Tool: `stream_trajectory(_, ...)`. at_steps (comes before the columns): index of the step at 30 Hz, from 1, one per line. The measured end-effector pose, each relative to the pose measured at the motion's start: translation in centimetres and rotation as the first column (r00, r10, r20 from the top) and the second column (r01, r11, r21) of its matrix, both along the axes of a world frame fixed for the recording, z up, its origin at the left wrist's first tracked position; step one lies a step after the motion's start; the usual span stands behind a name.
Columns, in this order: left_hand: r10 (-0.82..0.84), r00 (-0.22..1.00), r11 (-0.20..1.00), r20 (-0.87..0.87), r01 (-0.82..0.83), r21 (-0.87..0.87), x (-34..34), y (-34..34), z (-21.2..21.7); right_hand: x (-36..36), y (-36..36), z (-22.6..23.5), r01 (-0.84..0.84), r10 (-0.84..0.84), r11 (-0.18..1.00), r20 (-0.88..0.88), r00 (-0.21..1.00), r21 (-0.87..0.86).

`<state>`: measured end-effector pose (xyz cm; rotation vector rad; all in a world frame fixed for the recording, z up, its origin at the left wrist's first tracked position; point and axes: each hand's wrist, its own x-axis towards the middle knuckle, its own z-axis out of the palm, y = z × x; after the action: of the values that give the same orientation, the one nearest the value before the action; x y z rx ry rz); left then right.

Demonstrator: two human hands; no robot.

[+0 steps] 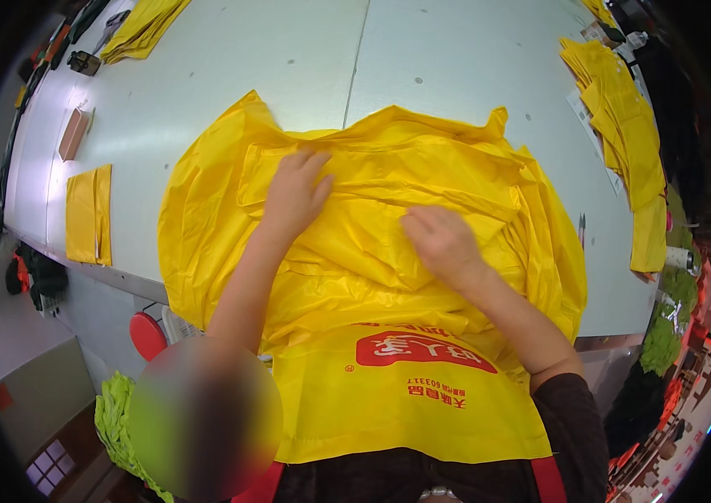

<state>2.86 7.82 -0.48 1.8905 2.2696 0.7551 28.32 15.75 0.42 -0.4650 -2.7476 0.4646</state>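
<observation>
A large shiny yellow fabric piece (355,289) lies bunched and wrinkled on the table before me. Its near part, a panel with a red printed patch (372,345) and lettering, reaches down against my body. On its upper left, beside a stitched rectangular outline, rests my left hand (293,193); thumb and fingers are apart and grip nothing. Toward the middle right, my right hand (443,241) has its fingers drawn together at a fold, pinching the yellow fabric. The fingertips' exact hold is partly hidden.
Folded yellow pieces lie on the pale tabletop (422,50): a small stack (89,214) at left, a pile (133,33) at far left, a long pile (620,126) at right. A brown box (73,134) and a pen-like tool (582,228) are also there. A red round seat (147,335) stands below the edge.
</observation>
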Motion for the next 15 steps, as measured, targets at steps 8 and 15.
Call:
stream_trajectory(8, -0.042, 0.982, 0.986, -0.186, 0.01, -0.169, -3.6, 5.9, -4.9, -0.9, 1.1, -3.9, 0.003, 0.0, 1.0, 0.372, 0.928, -0.007)
stream_trajectory(15, -0.385, 0.903, 0.922, -0.19, 0.369, -0.118, 3.1, -0.1, -0.6, -0.1, 1.9, -3.9, 0.01, 0.013, 0.998, 0.406, 0.914, -0.055)
